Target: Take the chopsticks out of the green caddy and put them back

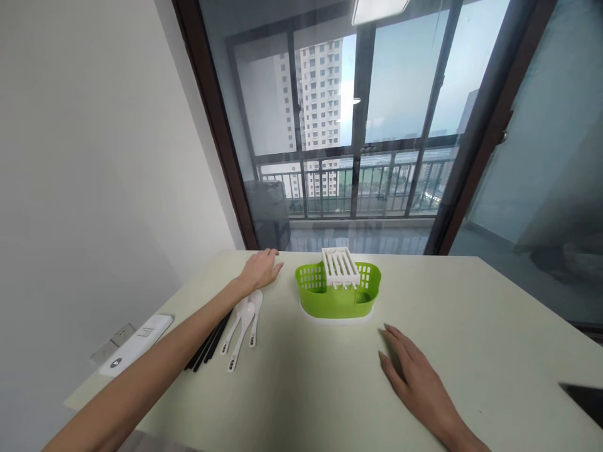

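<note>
My left hand (260, 270) reaches over the far left part of the table, just beyond the white spoons (245, 320). Its thumb stands apart from the fingers, and nothing shows in it. Black chopsticks (210, 342) lie left of the spoons, partly hidden under my left forearm. In the middle stands a green utensil basket (339, 301) with perforated sides and a white base. A white slotted rack (340, 267) with small hooks sits across its top. Lower right of the basket, my right hand (409, 370) rests on the table, holding nothing, thumb and fingers apart.
The pale table (301, 383) ends at a large glass door with a dark frame (221, 138). A white box (139, 345) lies at the left edge, beside a white wall (94, 125) with a socket (123, 334). Something dark (584, 402) juts in at right.
</note>
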Demonstrator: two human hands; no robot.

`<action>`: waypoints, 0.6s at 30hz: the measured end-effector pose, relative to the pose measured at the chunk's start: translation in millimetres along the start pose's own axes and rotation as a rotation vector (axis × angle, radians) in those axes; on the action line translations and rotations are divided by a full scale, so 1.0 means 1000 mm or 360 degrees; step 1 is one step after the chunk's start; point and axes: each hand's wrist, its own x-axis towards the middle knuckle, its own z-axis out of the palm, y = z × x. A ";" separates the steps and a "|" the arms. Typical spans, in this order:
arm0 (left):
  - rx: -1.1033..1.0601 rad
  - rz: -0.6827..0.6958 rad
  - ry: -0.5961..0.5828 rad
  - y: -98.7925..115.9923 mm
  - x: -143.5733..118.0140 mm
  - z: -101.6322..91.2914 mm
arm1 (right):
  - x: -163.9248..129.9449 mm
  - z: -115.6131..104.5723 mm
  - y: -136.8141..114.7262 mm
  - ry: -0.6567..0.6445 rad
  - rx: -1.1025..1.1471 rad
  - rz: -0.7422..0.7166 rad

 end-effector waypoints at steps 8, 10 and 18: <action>-0.0739 0.0572 0.0512 0.120 -0.014 -0.056 | 0.001 0.000 -0.001 -0.0008 -0.0007 0.0007; -0.0660 0.0683 0.0479 0.146 -0.029 -0.054 | 0.002 0.001 -0.001 0.0000 -0.0004 0.0001; -0.0214 0.0958 0.0416 0.169 -0.047 -0.008 | 0.003 0.003 0.000 0.0015 -0.0008 -0.0024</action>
